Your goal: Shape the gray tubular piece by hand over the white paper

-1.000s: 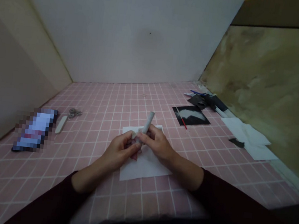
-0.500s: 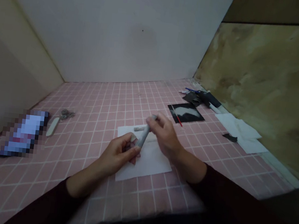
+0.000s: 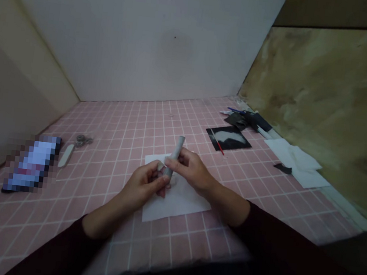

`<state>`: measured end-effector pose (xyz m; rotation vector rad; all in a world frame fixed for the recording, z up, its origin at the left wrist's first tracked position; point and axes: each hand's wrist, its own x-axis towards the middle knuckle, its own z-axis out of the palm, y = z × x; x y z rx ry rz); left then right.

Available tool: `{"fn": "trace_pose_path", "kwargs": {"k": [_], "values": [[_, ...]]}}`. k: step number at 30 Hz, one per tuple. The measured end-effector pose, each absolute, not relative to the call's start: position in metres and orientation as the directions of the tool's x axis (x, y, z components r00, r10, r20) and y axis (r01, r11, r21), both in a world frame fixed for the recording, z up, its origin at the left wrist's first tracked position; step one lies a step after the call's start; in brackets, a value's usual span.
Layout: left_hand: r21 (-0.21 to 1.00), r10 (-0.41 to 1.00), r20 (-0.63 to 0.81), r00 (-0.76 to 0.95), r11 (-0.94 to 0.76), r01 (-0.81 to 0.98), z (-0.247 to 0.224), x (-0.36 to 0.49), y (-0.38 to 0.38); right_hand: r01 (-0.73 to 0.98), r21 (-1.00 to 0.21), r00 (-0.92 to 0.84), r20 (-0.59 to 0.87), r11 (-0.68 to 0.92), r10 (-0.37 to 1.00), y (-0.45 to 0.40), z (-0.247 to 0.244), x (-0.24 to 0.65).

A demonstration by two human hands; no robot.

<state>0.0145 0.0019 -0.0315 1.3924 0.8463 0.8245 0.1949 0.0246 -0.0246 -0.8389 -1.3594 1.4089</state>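
A grey, slim cylinder with a slightly flared top [image 3: 179, 145] is held tilted between my two hands, over a white sheet of paper [image 3: 179, 203]. My left hand [image 3: 147, 182] pinches its lower end between thumb and fingers. Around its middle, the thumb and fingers of my right hand [image 3: 193, 167] are closed. What the cylinder is I cannot make out. Its lowest part is hidden by my left fingers.
A pink checked cloth [image 3: 120, 139] covers the table. To the left lie a blurred phone [image 3: 33, 164], a white strip [image 3: 66, 156] and small grey coils [image 3: 82, 140]. Rightward are a black sheet [image 3: 235, 144], a red stick [image 3: 219, 148], dark scraps [image 3: 236, 120] and white papers [image 3: 299, 164].
My right hand has slid down the cylinder from its top end to its middle, so the flared top now shows. The left hand has hardly moved.
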Motion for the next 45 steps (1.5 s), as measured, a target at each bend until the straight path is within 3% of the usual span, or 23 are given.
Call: {"fn": "trace_pose_path", "kwargs": {"k": [10, 17, 25, 31, 37, 42, 45], "values": [[0.995, 0.866, -0.025, 0.5, 0.068, -0.067, -0.033, 0.009, 0.003, -0.203, -0.979, -0.529, 0.093, -0.02, 0.843, 0.038, -0.022, 0.217], [0.993, 0.859, -0.049, 0.51, 0.099, -0.071, -0.032, 0.008, 0.004, -0.232, -0.97, -0.557, 0.076, -0.067, 0.827, 0.038, -0.031, 0.211], [0.989, 0.847, -0.084, 0.525, 0.135, -0.059, -0.038, 0.01, 0.004, -0.367, -0.93, -0.299, 0.113, -0.005, 0.947, 0.038, -0.025, 0.211], [0.998, 0.876, -0.019, 0.483, 0.043, -0.039, -0.033, 0.01, 0.004, -0.312, -0.948, -0.455, 0.096, -0.057, 0.885, 0.031, -0.034, 0.197], [0.996, 0.847, -0.087, 0.524, 0.063, 0.063, -0.031, 0.013, 0.0, -0.422, -0.906, -0.166, 0.125, 0.044, 0.978, 0.035, -0.026, 0.205], [1.0, 0.895, -0.023, 0.445, 0.016, 0.019, -0.031, 0.012, 0.002, -0.325, -0.944, -0.388, 0.08, -0.055, 0.918, 0.028, -0.032, 0.194], [0.999, 0.877, -0.047, 0.478, 0.034, 0.035, -0.031, 0.013, 0.002, -0.376, -0.927, -0.259, 0.107, 0.002, 0.96, 0.031, -0.03, 0.196]]}}
